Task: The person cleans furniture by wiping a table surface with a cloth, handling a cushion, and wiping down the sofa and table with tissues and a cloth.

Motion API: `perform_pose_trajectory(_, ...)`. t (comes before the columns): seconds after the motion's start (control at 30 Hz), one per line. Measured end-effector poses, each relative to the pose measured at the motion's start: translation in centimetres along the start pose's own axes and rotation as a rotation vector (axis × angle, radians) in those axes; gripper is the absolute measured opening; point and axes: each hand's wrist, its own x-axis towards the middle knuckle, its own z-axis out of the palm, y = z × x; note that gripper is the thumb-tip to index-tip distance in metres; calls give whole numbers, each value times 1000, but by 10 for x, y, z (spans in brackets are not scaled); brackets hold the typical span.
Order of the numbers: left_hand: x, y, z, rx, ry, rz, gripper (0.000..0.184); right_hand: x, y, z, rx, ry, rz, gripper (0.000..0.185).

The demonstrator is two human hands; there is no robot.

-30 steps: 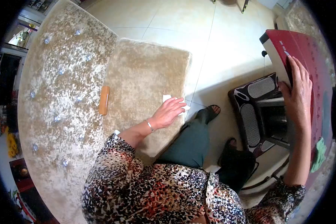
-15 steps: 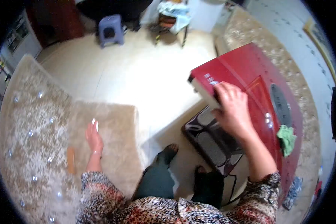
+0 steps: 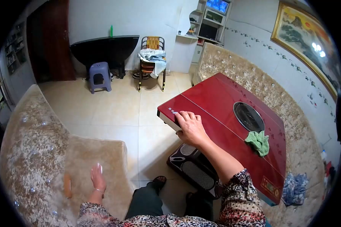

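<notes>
My right hand point(image 3: 192, 128) is at the near left corner of a glossy red table point(image 3: 216, 98). Its fingers lie on the top beside small pale markings, and the thumb comes down over the side, gripping the edge. A round dark plate point(image 3: 249, 116) is set into the tabletop, and a crumpled green cloth point(image 3: 258, 143) lies close to it. Over the beige sofa seat point(image 3: 113, 155) hangs my left hand point(image 3: 97, 179), fingers together, with a small white thing point(image 3: 99, 166) at the fingertips. What that white thing is, I cannot make out.
Under the table stands a dark unit with mesh panels point(image 3: 197, 174). A purple stool point(image 3: 100, 76) and a chair with clothes point(image 3: 152, 56) are near the far wall. The curved sofa point(image 3: 34, 151) is at left, another sofa point(image 3: 235, 62) behind the table. A blue-white cloth point(image 3: 294, 188) lies at right.
The head view has tilted up, bringing the far wall, shelves and picture into sight. My right hand stays at the table's edge; my left stays over the sofa seat with the white thing.
</notes>
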Motion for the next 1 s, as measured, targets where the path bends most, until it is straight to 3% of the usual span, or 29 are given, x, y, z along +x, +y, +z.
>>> perform_pose_trajectory(0.33,-113,46,-25,-66,-49,139,49,-6,-1,3,-36,51,-6,69)
perform_pose_trajectory(0.43,-140,56,-33,-64,-85,196,48,-9,-1,4,-40,81,-14,61)
perform_pose_trajectory(0.5,-156,60,-35,-109,-120,220,51,-12,-2,5,-213,208,-159,52)
perform_pose_trajectory(0.57,-160,63,-40,-112,-116,221,50,-26,-16,19,-184,248,-181,50)
perform_pose_trajectory(0.77,-163,61,-36,-116,-73,255,49,-181,-81,68,187,8,-145,60)
perform_pose_trajectory(0.83,-162,62,-36,-114,-74,256,48,-238,-96,88,280,-113,-1,59)
perform_pose_trajectory(0.93,-161,64,-38,-76,-114,249,50,-295,-111,115,432,-370,201,50)
perform_pose_trajectory(1.0,-160,64,-37,-100,-106,246,51,-322,-120,137,563,-424,283,39)
